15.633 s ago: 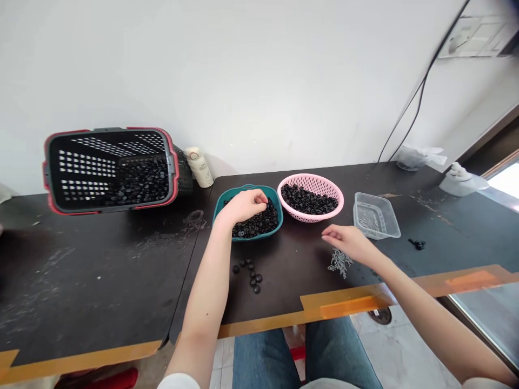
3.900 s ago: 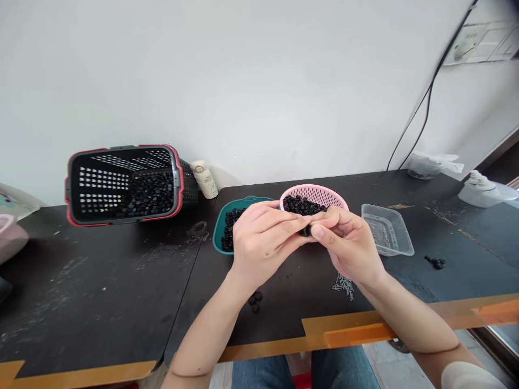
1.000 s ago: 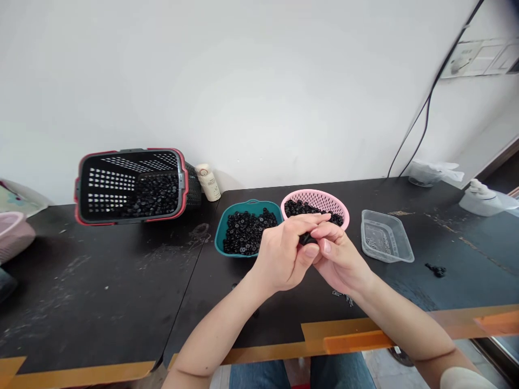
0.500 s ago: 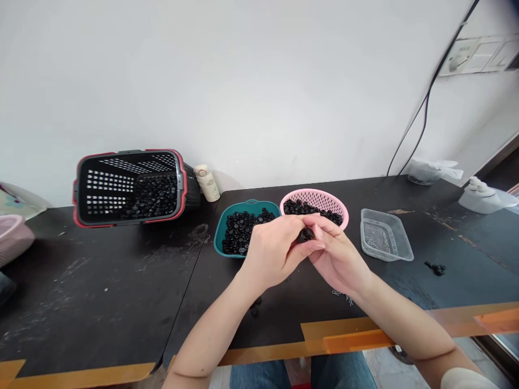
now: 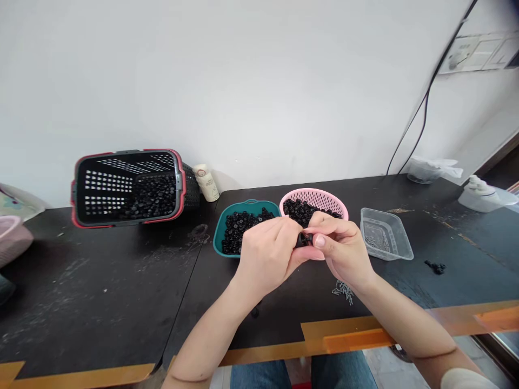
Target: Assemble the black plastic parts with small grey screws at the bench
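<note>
**Small black piece [image 5: 303, 240] pinched between both hands over the table**

Left hand [image 5: 265, 259] closed in from the left of the frame, fingers curled over the piece. Right hand [image 5: 340, 251] closed in from the right, thumb and fingertips pressed against it. Both grasping, neither released. Most of the piece hidden by the fingers; one piece or two fitted together, impossible to tell. Its place: mid-frame, held off the black table [image 5: 121, 292], just in front of the pink basket [image 5: 314, 192].

Just left of that basket, a teal bowl [image 5: 247, 203] heaped with small black pieces [image 5: 243, 232], and more of the same inside the basket. To the right, a clear plastic tray [image 5: 385, 235] with silver screws [image 5: 375, 240] in it, a loose heap of screws [image 5: 343, 292] on the table nearer the right arm. At upper left, a red-rimmed black basket [image 5: 121, 153] tipped on its side, black pieces inside, a cream bottle [image 5: 206, 183] beside it.

Step in hand, by the look of it: two-handed fingertip work on the single piece. Called for next, in all likelihood: a steady hold by both hands until that work was done.
</note>
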### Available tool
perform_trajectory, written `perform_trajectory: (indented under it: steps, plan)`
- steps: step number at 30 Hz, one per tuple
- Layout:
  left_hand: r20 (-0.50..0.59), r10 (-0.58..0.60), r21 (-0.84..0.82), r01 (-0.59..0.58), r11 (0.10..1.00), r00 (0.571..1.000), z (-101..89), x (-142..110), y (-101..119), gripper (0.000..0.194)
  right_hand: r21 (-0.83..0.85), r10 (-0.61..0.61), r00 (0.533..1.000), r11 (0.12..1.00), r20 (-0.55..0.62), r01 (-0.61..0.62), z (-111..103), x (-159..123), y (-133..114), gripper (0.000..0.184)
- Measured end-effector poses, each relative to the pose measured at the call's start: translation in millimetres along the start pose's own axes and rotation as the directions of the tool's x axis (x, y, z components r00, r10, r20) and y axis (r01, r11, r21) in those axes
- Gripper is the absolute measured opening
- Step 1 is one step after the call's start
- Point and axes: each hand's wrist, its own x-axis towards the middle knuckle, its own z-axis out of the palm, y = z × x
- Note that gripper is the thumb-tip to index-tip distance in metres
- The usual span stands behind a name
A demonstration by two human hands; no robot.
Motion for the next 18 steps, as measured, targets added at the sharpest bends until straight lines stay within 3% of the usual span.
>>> perform_trajectory:
  steps: [2, 5, 7, 10, 14, 18]
  plan:
    - [0.049, -0.032, -0.064, 0.035, 0.997, 0.998, 0.6, 0.0, 1.8, 0.055, 0.006, 0.011, 1.000, 1.000, -0.007, -0.011, 0.5, -1.2, -2.3, 0.007]
    - [0.205, -0.099, -0.281, 0.156, 0.947, 0.974, 0.4, -0.2, 6.1, 0.049, 0.073, 0.061, 0.998, 0.996, -0.021, -0.059, 2.8, -3.0, -7.6, 0.001]
    - [0.319, -0.128, -0.439, 0.266, 0.858, 0.939, 1.3, -2.0, 8.8, 0.041, 0.147, 0.096, 0.995, 0.985, -0.023, -0.092, 5.5, -4.2, -12.3, 0.005]
    - [0.380, -0.149, -0.617, 0.370, 0.695, 0.913, 4.6, -6.7, 11.1, 0.037, 0.208, 0.126, 0.992, 0.971, -0.028, -0.118, 9.7, -6.6, -18.7, 0.013]
    - [0.417, -0.205, -0.699, 0.457, 0.550, 0.885, 6.6, -10.1, 11.5, 0.035, 0.203, 0.151, 0.987, 0.969, -0.051, -0.138, 12.9, -9.6, -23.1, 0.017]
    - [0.475, -0.222, -0.702, 0.519, 0.488, 0.851, 3.5, -7.7, 13.0, 0.035, 0.190, 0.164, 0.985, 0.970, -0.047, -0.152, 12.1, -9.4, -25.8, 0.018]
